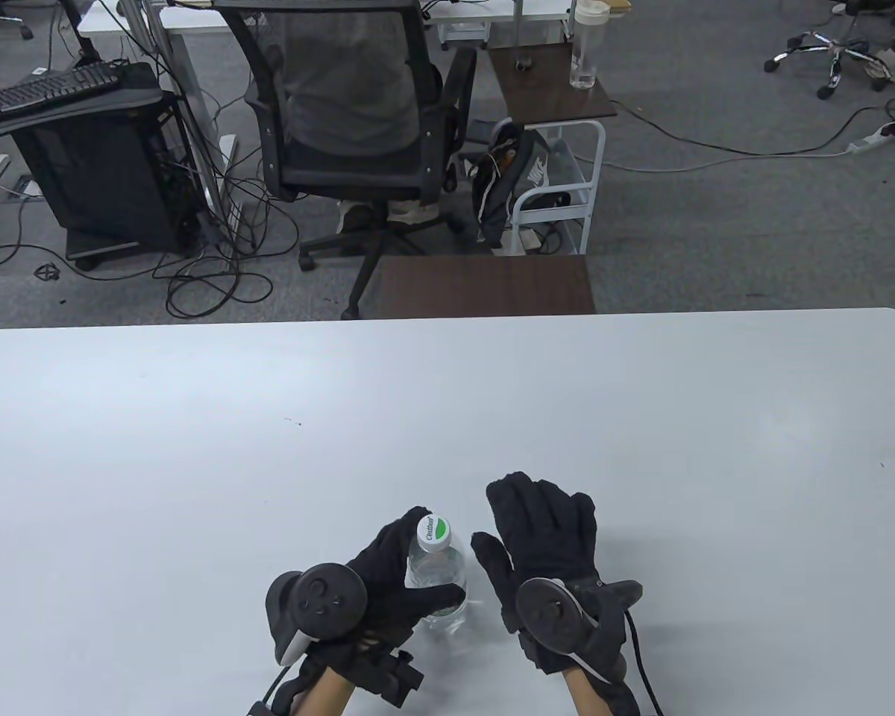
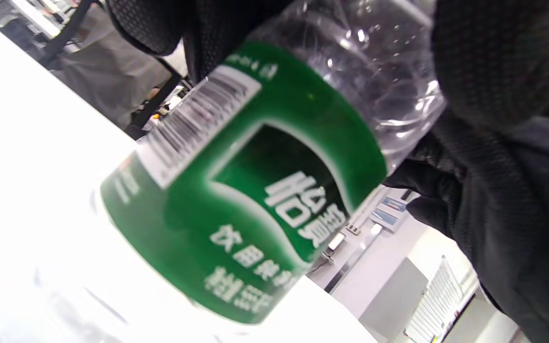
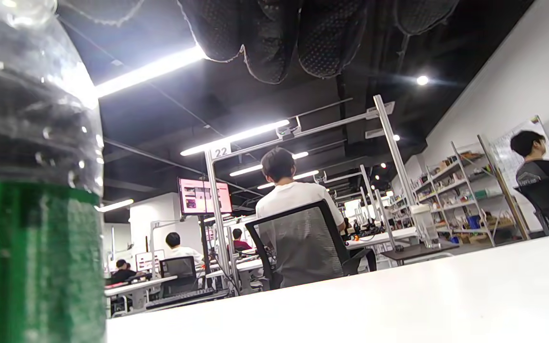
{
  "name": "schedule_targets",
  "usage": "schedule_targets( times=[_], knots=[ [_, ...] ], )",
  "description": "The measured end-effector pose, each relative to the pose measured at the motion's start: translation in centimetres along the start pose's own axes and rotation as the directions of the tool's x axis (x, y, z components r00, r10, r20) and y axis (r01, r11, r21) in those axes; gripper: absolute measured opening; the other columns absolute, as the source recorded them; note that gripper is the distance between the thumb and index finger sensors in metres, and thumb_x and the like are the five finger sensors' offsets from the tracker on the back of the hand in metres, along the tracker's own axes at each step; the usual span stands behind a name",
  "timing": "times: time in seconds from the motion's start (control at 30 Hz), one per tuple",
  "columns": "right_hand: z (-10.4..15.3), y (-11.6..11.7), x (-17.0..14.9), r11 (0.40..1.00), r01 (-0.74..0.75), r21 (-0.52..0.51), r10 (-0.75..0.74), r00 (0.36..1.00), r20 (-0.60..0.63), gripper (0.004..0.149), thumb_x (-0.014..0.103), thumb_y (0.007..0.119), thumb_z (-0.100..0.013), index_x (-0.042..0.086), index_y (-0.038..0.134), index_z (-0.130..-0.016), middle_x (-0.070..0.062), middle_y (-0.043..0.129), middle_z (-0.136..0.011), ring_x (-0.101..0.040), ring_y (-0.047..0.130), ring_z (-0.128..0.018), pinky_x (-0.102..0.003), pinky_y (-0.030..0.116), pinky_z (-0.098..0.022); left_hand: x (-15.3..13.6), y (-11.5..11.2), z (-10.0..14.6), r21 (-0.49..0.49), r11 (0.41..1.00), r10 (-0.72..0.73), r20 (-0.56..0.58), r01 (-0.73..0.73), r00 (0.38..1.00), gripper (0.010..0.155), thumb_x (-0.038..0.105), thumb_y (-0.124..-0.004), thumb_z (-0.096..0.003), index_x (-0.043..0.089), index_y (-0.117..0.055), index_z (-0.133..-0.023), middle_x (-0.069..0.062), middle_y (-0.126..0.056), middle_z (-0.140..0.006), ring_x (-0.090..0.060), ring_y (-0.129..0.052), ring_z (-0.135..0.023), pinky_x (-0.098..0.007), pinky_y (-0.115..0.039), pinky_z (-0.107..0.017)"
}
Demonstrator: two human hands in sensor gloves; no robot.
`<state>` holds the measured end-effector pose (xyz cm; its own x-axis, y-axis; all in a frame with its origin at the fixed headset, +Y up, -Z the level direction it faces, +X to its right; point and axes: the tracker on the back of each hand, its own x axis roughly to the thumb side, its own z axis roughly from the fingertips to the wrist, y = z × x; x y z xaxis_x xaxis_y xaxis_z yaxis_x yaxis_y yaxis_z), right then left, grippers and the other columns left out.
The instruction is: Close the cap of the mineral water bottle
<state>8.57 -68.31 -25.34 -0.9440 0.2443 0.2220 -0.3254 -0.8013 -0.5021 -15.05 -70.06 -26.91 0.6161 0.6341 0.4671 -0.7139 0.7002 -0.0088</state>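
Observation:
A clear mineral water bottle (image 1: 438,578) with a green label stands upright on the white table (image 1: 194,462), near the front edge. Its white and green cap (image 1: 433,532) sits on the neck. My left hand (image 1: 410,574) grips the bottle's body, fingers behind it and thumb across its front. The left wrist view shows the label (image 2: 255,190) close up between my gloved fingers (image 2: 489,62). My right hand (image 1: 541,533) is open with fingers spread, just right of the bottle and not touching it. In the right wrist view the bottle (image 3: 31,190) fills the left edge and my fingertips (image 3: 274,33) hang free.
Beyond the table's far edge stand a dark side table (image 1: 485,286), a black office chair (image 1: 358,127) with a seated person, a white cart (image 1: 559,179) and cables on the floor.

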Motion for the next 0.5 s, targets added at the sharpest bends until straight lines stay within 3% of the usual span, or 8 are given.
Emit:
schedule_targets(
  times=[0.1,0.17,0.23,0.33,0.4,0.5],
  knots=[
    [0.4,0.1,0.0,0.993,-0.116,-0.037,0.117,0.992,0.041,0.063,0.064,0.053,-0.051,0.038,0.052,-0.109,0.003,0.063,-0.116,-0.03,0.067,-0.105,-0.064,0.048,-0.078,0.2,1.7,0.5,0.037,0.999,0.02,0.019,-0.021,1.0,0.104,0.065,-0.087,-0.0412,0.01,-0.04,-0.115,-0.025,-0.055,-0.111,-0.05,-0.076,-0.095,-0.064,-0.057,-0.069],
    [0.5,-0.2,-0.4,0.994,-0.104,-0.031,0.105,0.994,0.038,0.063,0.063,0.054,-0.051,0.037,0.053,-0.109,0.001,0.062,-0.116,-0.031,0.066,-0.105,-0.064,0.048,-0.078,-0.2,3.4,0.9,0.059,0.998,-0.003,0.02,0.001,1.0,0.1,0.068,-0.077,-0.0435,0.01,-0.038,-0.115,-0.026,-0.053,-0.112,-0.051,-0.073,-0.097,-0.065,-0.055,-0.07],
    [0.5,-0.3,-1.2,0.997,-0.075,-0.013,0.075,0.997,0.013,0.064,0.064,0.059,-0.051,0.037,0.054,-0.109,0.0,0.061,-0.117,-0.033,0.065,-0.106,-0.065,0.047,-0.078,-0.7,5.2,1.5,0.086,0.996,-0.023,0.018,0.021,1.0,0.097,0.064,-0.078,-0.0452,0.009,-0.04,-0.115,-0.028,-0.05,-0.113,-0.055,-0.065,-0.1,-0.066,-0.05,-0.072],
    [0.5,-0.4,-2.8,0.986,-0.147,0.073,0.149,0.989,-0.02,0.069,0.065,0.061,-0.05,0.035,0.051,-0.111,-0.004,0.052,-0.121,-0.039,0.059,-0.109,-0.068,0.045,-0.077,-1.5,7.5,2.3,0.152,0.95,-0.268,-0.046,0.272,0.962,0.093,0.065,-0.072,-0.0478,0.009,-0.04,-0.115,-0.028,-0.049,-0.113,-0.056,-0.062,-0.101,-0.065,-0.048,-0.072],
    [0.4,-0.7,-4.4,0.96,-0.243,0.141,0.251,0.967,-0.044,0.072,0.068,0.058,-0.05,0.035,0.048,-0.113,-0.003,0.046,-0.124,-0.042,0.054,-0.111,-0.069,0.044,-0.076,-2.5,8.1,2.4,0.088,0.863,-0.488,-0.11,0.497,0.866,0.092,0.065,-0.069,-0.049,0.009,-0.038,-0.116,-0.028,-0.046,-0.114,-0.057,-0.056,-0.103,-0.065,-0.045,-0.073],
    [0.7,-0.9,-6.5,0.955,-0.241,0.171,0.252,0.967,-0.046,0.073,0.067,0.056,-0.05,0.042,0.031,-0.114,0.006,0.035,-0.125,-0.04,0.049,-0.115,-0.067,0.043,-0.078,-4.5,8.2,2.5,-0.041,0.737,-0.67,-0.168,0.674,0.723,0.096,0.069,-0.064,-0.0476,0.008,-0.034,-0.116,-0.028,-0.042,-0.116,-0.058,-0.051,-0.105,-0.065,-0.043,-0.074]
  ],
)
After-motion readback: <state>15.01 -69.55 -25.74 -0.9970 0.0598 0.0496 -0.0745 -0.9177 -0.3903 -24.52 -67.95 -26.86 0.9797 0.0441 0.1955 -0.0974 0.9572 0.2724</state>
